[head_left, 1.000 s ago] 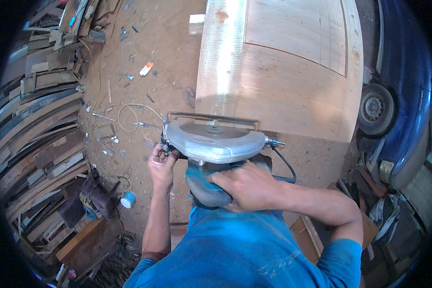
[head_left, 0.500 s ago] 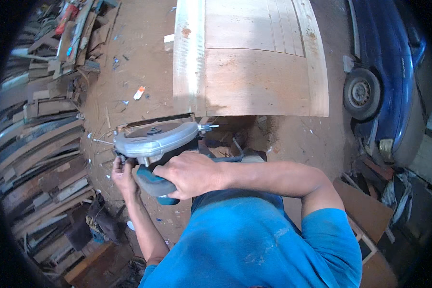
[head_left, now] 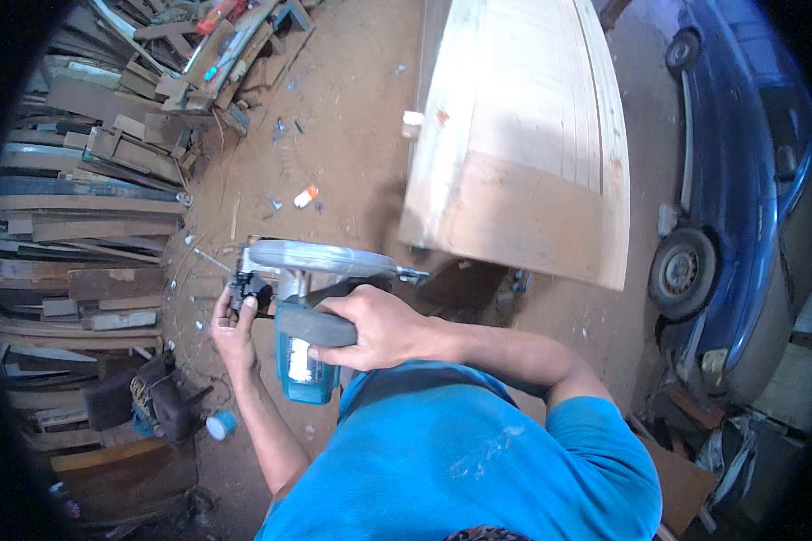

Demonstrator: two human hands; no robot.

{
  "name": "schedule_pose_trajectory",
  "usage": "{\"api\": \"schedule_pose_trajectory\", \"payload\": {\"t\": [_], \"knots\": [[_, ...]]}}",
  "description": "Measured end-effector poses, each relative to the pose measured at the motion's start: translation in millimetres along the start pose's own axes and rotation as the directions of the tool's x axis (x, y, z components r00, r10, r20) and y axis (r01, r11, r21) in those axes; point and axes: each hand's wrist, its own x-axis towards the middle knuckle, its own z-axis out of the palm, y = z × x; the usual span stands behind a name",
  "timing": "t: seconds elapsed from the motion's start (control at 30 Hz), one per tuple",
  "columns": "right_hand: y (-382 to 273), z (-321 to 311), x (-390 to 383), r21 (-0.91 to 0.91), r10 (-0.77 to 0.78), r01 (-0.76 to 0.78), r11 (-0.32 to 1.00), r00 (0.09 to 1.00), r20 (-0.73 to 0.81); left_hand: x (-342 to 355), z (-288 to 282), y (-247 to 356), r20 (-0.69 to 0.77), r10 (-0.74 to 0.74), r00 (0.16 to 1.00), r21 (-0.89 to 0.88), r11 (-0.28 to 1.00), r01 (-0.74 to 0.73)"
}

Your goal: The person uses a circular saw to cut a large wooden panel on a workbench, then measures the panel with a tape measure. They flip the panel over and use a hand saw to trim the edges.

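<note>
A circular saw with a silver blade guard (head_left: 325,257) and teal motor housing (head_left: 302,383) hangs at waist height in front of my blue shirt. My right hand (head_left: 379,329) is closed around its dark handle. My left hand (head_left: 235,329) grips a dark metal fitting (head_left: 242,279) at the saw's left end, its thumb and fingers pressed on it. Beyond the saw, a pale wooden door panel (head_left: 523,216) with long grooves lies with its near edge above a shadowed patch of dirt floor.
Stacks of scrap boards and offcuts (head_left: 99,243) fill the left. A white-lidded tin (head_left: 221,424) sits by them among small litter. A blue car (head_left: 749,180) with exposed wheels (head_left: 681,270) stands along the right, with loose boards (head_left: 681,478) below it.
The saw has swung leftward and turned so more of its teal housing shows, both hands still on it. The view has shifted, placing the door panel at an angle and farther from the saw.
</note>
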Motion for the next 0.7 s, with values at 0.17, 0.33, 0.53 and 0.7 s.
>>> {"api": "schedule_pose_trajectory", "payload": {"t": [0.17,0.33,0.53,0.7], "knots": [[17,-9,101,-0.086,0.133,-0.137,0.987,0.99,-0.053,97,-56,-59,0.029,-0.124,0.992,0.056,0.991,0.123],[50,-8,213,-0.087,0.266,-0.299,0.95,0.924,-0.274,162,-159,-168,0.014,0.056,0.998,0.232,0.971,-0.057],[50,-44,309,0.128,0.278,-0.251,0.959,0.765,-0.581,246,-268,-162,-0.159,-0.102,0.982,0.247,0.959,0.14],[31,-89,365,0.034,0.227,-0.295,0.955,0.652,-0.723,360,-288,-158,-0.265,0.07,0.962,0.268,0.964,0.004]]}}
